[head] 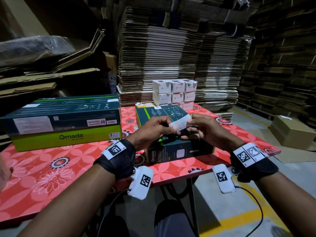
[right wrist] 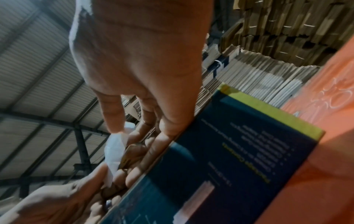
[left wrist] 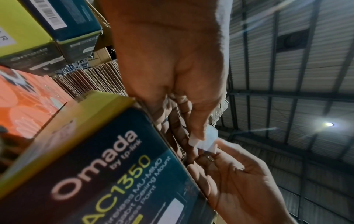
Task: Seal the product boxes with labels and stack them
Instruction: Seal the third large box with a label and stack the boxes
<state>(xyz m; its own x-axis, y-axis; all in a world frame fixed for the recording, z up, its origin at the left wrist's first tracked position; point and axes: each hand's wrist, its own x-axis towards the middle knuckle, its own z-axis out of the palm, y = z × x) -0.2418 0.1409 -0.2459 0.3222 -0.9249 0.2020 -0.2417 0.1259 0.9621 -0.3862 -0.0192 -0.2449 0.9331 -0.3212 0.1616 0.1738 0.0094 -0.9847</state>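
A white label strip (head: pixel 180 123) is stretched between my two hands above a dark teal Omada AC1350 box (head: pixel 179 152) that stands at the table's front edge. My left hand (head: pixel 159 129) pinches the strip's lower left end. The upper right end is pinched by my right hand (head: pixel 198 127). In the left wrist view the label (left wrist: pixel 205 141) sits between thumb and fingertips beside the box (left wrist: pixel 107 174). In the right wrist view the label (right wrist: pixel 114 149) hangs left of the box (right wrist: pixel 220 166). A second small Omada box (head: pixel 159 112) lies just behind my hands.
A long green and teal Omada box (head: pixel 63 122) lies on the left of the red flowered table (head: pixel 42 168). Small white boxes (head: pixel 174 93) are stacked at the table's back. Flattened cardboard (head: pixel 162 48) piles up behind. A brown carton (head: pixel 294 132) sits on the floor to the right.
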